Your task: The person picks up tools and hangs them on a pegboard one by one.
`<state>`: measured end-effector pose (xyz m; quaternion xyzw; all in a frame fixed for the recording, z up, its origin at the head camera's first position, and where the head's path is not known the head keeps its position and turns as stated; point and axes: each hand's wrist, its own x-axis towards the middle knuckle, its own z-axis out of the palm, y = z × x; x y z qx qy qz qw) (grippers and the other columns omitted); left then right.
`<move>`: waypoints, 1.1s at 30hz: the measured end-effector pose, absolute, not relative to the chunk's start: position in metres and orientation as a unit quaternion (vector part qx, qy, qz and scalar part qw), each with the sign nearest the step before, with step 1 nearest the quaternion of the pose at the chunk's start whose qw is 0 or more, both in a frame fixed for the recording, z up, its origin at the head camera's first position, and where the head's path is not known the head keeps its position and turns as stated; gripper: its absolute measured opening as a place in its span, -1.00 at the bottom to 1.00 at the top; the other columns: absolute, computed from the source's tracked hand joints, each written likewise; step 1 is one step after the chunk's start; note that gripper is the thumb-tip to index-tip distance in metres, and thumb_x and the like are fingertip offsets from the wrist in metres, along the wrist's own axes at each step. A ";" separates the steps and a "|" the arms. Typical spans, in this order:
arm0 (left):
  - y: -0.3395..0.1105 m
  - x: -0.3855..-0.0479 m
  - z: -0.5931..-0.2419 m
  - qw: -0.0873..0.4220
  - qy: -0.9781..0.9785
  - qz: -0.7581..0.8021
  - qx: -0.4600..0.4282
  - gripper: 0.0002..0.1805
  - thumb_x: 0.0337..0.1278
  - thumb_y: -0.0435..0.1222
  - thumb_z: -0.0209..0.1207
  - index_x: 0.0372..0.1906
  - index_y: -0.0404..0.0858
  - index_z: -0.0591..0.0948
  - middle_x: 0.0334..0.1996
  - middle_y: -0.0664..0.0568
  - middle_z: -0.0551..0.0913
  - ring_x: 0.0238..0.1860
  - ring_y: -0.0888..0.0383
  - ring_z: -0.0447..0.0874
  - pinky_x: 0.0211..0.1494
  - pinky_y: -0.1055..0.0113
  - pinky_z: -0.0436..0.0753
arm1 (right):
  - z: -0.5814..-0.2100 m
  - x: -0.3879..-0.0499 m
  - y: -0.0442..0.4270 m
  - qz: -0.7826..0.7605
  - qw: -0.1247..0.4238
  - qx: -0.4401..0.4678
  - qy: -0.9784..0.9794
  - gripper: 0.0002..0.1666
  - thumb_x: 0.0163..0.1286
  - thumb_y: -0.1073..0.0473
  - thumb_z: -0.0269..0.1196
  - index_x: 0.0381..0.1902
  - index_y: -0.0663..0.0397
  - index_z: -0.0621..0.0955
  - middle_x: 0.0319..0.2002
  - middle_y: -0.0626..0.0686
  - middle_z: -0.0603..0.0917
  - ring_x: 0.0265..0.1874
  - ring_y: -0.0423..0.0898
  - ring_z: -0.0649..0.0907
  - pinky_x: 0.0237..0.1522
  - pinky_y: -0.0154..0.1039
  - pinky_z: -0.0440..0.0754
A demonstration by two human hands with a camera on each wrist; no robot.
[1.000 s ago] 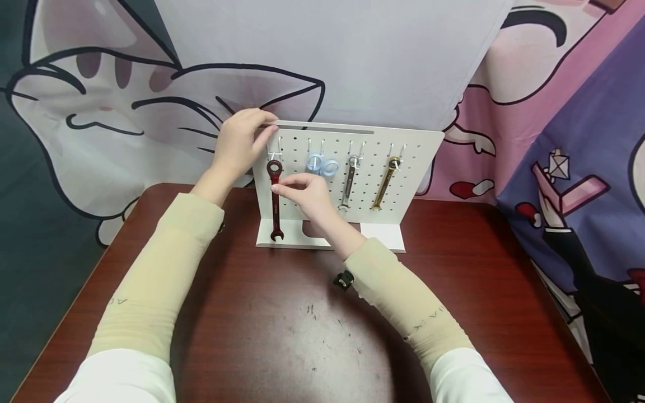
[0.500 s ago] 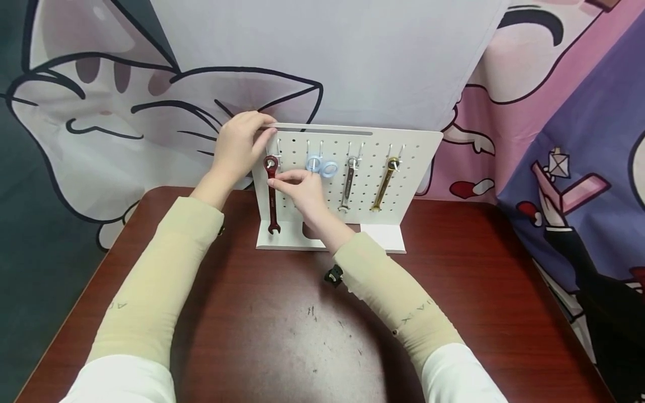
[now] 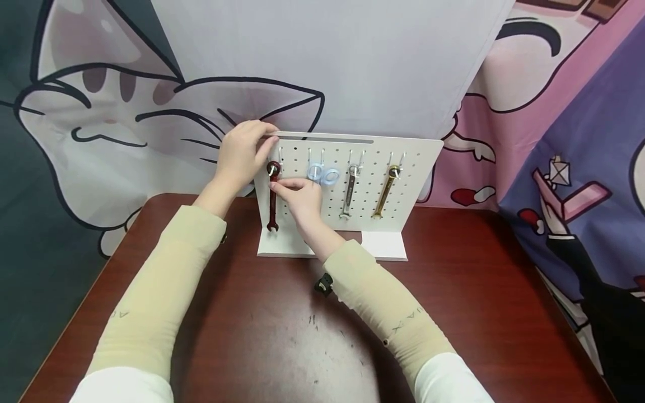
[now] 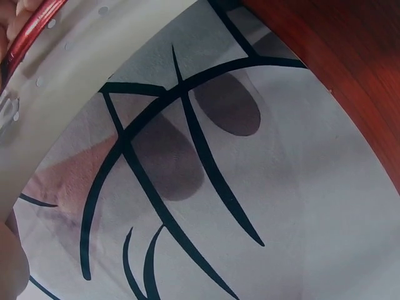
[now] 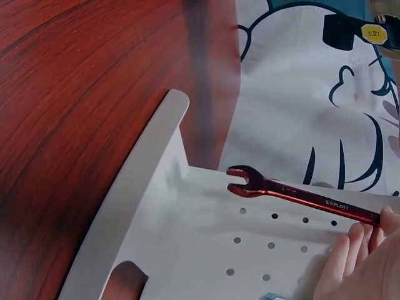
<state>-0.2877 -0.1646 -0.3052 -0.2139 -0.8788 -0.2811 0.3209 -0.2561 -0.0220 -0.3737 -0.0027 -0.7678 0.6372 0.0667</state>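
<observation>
A red combination wrench [image 3: 272, 207] hangs upright at the left end of the white pegboard [image 3: 312, 224], its ring end around a hook and its open end down. My right hand [image 3: 304, 202] pinches its shaft just below the ring. In the right wrist view, the red wrench [image 5: 306, 197] reaches out from the fingers, with EXPLOIT lettered on the shaft. At the board's top left corner, my left hand [image 3: 244, 150] grips the edge between thumb and fingers. Only a bit of the left hand [image 4: 11, 262] shows in the left wrist view.
Right of the red wrench, light blue scissors handles [image 3: 322, 174], a silver wrench [image 3: 350, 193] and a gold wrench [image 3: 386, 193] hang from hooks. The board's base stands on a dark red wooden table [image 3: 272, 324]. A printed cloth [image 3: 383, 67] hangs behind it.
The red wrench has moved up and slightly left, its ring now around the hook. My right hand moved left with it. My left hand stays at the corner; the head view has tilted slightly.
</observation>
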 end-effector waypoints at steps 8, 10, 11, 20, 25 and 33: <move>-0.166 -0.285 -0.307 0.332 -0.876 -0.276 -0.215 -0.77 0.49 -0.28 0.25 0.05 -0.34 0.74 0.01 -0.17 0.82 0.16 -0.16 0.73 0.31 -0.06 0.63 | -0.374 -0.255 -0.027 0.602 0.098 -0.008 -0.792 -0.81 0.24 0.06 0.57 -0.25 0.02 0.90 -0.22 0.02 0.90 -0.17 -0.23 0.73 -0.33 -0.49 0.51; -0.166 -0.285 -0.308 0.335 -0.874 -0.276 -0.218 -0.77 0.49 -0.28 0.25 0.05 -0.34 0.75 0.00 -0.17 0.82 0.15 -0.16 0.74 0.30 -0.06 0.63 | -0.376 -0.255 -0.027 0.608 0.099 -0.003 -0.788 -0.80 0.24 0.08 0.57 -0.24 0.05 0.90 -0.20 0.04 0.90 -0.20 -0.25 0.74 -0.33 -0.51 0.51; -0.166 -0.286 -0.308 0.336 -0.873 -0.277 -0.219 -0.77 0.49 -0.28 0.25 0.05 -0.34 0.74 -0.01 -0.17 0.82 0.15 -0.16 0.74 0.30 -0.06 0.63 | -0.377 -0.255 -0.026 0.613 0.097 -0.002 -0.784 -0.80 0.25 0.09 0.56 -0.23 0.07 0.89 -0.19 0.05 0.90 -0.22 -0.27 0.73 -0.34 -0.52 0.50; -0.163 -0.288 -0.308 0.349 -0.866 -0.276 -0.230 -0.78 0.50 -0.29 0.25 0.03 -0.34 0.75 -0.03 -0.17 0.83 0.13 -0.17 0.74 0.28 -0.06 0.64 | -0.383 -0.251 -0.015 0.683 0.065 0.046 -0.726 -0.75 0.31 0.32 0.49 -0.06 0.29 0.83 -0.02 0.22 0.85 -0.10 -0.01 0.87 -0.15 -0.51 0.70; -0.161 -0.288 -0.307 0.354 -0.863 -0.274 -0.233 -0.78 0.49 -0.29 0.25 0.02 -0.34 0.75 -0.03 -0.17 0.83 0.12 -0.17 0.74 0.28 -0.05 0.64 | -0.384 -0.246 -0.003 0.701 0.039 0.045 -0.710 -0.70 0.34 0.39 0.45 0.03 0.35 0.77 0.05 0.27 0.82 -0.02 0.06 0.85 0.00 -0.40 0.77; -0.162 -0.286 -0.308 0.350 -0.869 -0.269 -0.225 -0.78 0.50 -0.30 0.23 0.03 -0.34 0.74 -0.03 -0.18 0.82 0.12 -0.18 0.74 0.28 -0.06 0.64 | -0.393 -0.235 0.022 0.692 0.015 0.062 -0.719 -0.71 0.36 0.38 0.42 0.02 0.37 0.76 0.03 0.27 0.83 -0.19 -0.29 0.79 0.03 -0.39 0.76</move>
